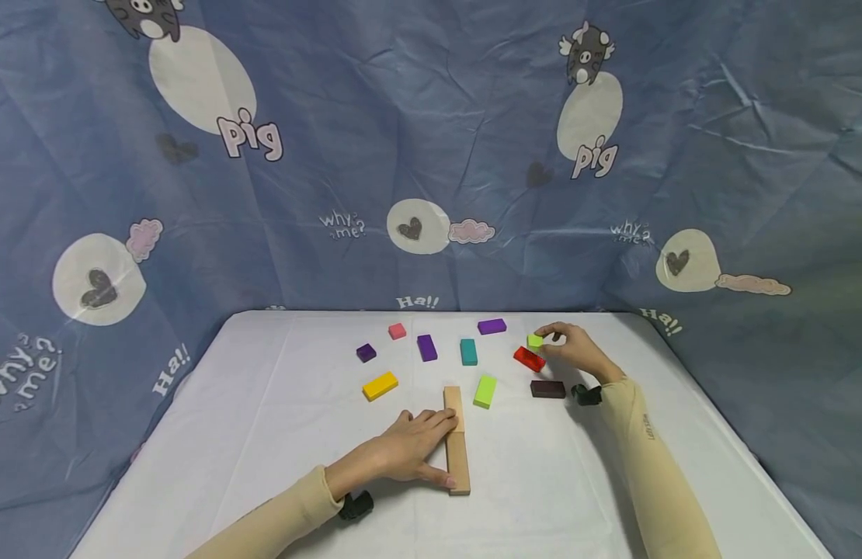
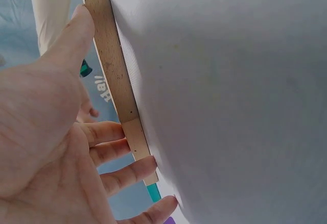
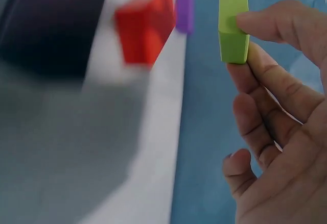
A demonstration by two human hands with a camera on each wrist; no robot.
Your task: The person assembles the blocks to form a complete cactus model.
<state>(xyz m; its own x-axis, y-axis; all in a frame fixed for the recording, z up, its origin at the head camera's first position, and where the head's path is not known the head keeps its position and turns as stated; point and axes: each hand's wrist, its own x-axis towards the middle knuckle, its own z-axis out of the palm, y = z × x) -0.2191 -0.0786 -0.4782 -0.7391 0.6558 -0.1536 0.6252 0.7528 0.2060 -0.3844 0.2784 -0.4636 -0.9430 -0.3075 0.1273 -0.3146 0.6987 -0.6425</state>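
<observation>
Two plain wooden blocks lie end to end on the white table, a far one [image 1: 453, 397] and a near one [image 1: 458, 464]. My left hand [image 1: 415, 449] rests along their left side, fingertips on the far block and thumb on the near one; its fingers are fairly straight in the left wrist view. At the right back, my right hand [image 1: 578, 349] pinches a small lime green block [image 3: 234, 27] between thumb and fingertips. Just in front of that hand lies a red block [image 1: 529, 359], with a dark brown block [image 1: 547, 390] nearer the wrist.
Around the middle stand a lime green block [image 1: 484, 391], a teal block [image 1: 469, 352] and a yellow block [image 1: 380, 386]. Further back lie a pink block [image 1: 397, 331], purple blocks [image 1: 427, 348] and a dark purple cube [image 1: 366, 352]. A blue patterned curtain [image 1: 431, 155] hangs behind the table.
</observation>
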